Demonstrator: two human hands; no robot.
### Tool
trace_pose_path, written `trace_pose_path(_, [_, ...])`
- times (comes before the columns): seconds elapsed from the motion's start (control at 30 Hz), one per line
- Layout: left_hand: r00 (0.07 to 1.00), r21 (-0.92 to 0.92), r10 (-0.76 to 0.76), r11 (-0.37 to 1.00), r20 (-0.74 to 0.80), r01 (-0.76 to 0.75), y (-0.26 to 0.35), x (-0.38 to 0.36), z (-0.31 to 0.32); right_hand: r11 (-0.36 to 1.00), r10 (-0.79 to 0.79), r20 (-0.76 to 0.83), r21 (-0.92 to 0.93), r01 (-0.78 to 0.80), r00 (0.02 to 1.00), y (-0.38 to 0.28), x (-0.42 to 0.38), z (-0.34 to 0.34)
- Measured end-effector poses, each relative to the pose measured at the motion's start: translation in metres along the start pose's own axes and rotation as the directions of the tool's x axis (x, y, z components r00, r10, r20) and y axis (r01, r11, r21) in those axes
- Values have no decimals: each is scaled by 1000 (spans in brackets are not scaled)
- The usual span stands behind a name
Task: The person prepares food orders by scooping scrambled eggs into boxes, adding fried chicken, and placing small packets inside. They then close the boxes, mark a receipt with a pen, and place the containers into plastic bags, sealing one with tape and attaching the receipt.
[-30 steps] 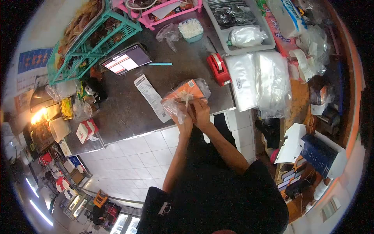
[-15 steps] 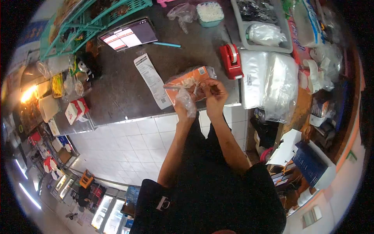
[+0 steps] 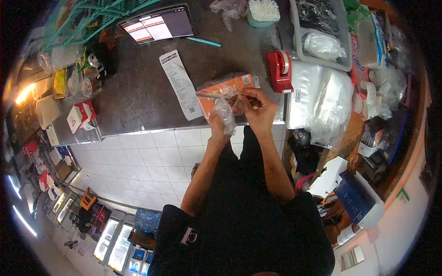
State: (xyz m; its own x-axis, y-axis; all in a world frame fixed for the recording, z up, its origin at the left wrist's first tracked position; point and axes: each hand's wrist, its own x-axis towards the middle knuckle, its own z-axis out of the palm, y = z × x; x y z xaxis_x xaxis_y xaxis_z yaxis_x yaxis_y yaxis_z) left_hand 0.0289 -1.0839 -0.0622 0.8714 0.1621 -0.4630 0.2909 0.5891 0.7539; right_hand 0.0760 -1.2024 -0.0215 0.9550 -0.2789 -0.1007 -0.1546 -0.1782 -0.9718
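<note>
An orange packet (image 3: 237, 83) with a printed QR code sits inside a clear plastic bag (image 3: 224, 115) at the front edge of the dark table. My left hand (image 3: 215, 125) is closed around the gathered plastic at its lower left, most of those fingers hidden behind the film. From the right, my right hand (image 3: 262, 112) pinches the bag with thumb and fingertips. A long printed receipt (image 3: 179, 85) lies flat just left of the bag. Right of my right hand stands a red tape dispenser (image 3: 279, 73).
A tablet (image 3: 159, 28) and a blue straw-like stick (image 3: 204, 42) are further back, near green crates (image 3: 96, 18). A tub of white bits (image 3: 263, 13) stands behind. Plastic bag stacks (image 3: 304, 94) and a grey bin (image 3: 347, 62) line the right side.
The view has shifted slightly, so the table's contents sit a little differently in frame. Both hands stay on the bag, the right fingers having changed position a little.
</note>
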Motion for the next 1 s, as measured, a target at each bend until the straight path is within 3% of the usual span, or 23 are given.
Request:
trace_pose_path(0.03, [990, -267, -142, 955, -23, 130, 9, -2, 9, 999, 4, 19, -41, -3, 1000, 1, -1, -1])
trace_pose_path(0.23, [993, -219, -110, 971, -39, 99, 9, 0, 13, 999, 16, -25, -27, -17, 1000, 5, -2, -2])
trace_pose_path(0.33, [943, -332, -222, 934, -249, 132, 14, -1, 22, 995, 45, 36, -89, -41, 998, 0, -1, 0])
trace_pose_path(0.43, [991, -275, -123, 956, -45, 106, 18, -4, 19, 993, 63, 105, -110, -51, 992, 5, 0, 0])
trace_pose_path(0.53, [978, -242, -150, 964, -144, 112, 1, -1, 6, 989, -14, 171, -146, 39, 985, 3, 8, -6])
trace_pose_path(0.57, [994, 142, -11, 990, -108, 26, -6, 0, -3, 979, -65, 218, -177, 105, 974, 1, 10, -8])
trace_pose_path(0.63, [994, 498, 110, 863, -21, -85, 1, 2, 4, 988, -40, 172, -141, 65, 984, -2, 11, -9])
trace_pose_path(0.67, [998, 166, 9, 986, -57, 1, 2, 1, 9, 994, -10, 132, -103, 23, 991, -3, 11, -9])
trace_pose_path(0.7, [994, -186, -98, 979, -56, 86, 6, 0, 14, 995, -11, 134, -101, 25, 991, -6, 11, -9])
trace_pose_path(0.83, [993, -141, -102, 984, 62, 110, -7, 2, -9, 991, -40, 125, -120, 55, 991, -12, 9, -8])
trace_pose_path(0.9, [985, -252, -158, 953, 62, 169, -10, 5, -12, 988, -48, 136, -138, 67, 990, -13, 9, -8])
trace_pose_path(1.0, [990, -177, -142, 974, -8, 139, -1, -1, -4, 987, -16, 180, -155, 44, 984, -11, 8, -8])
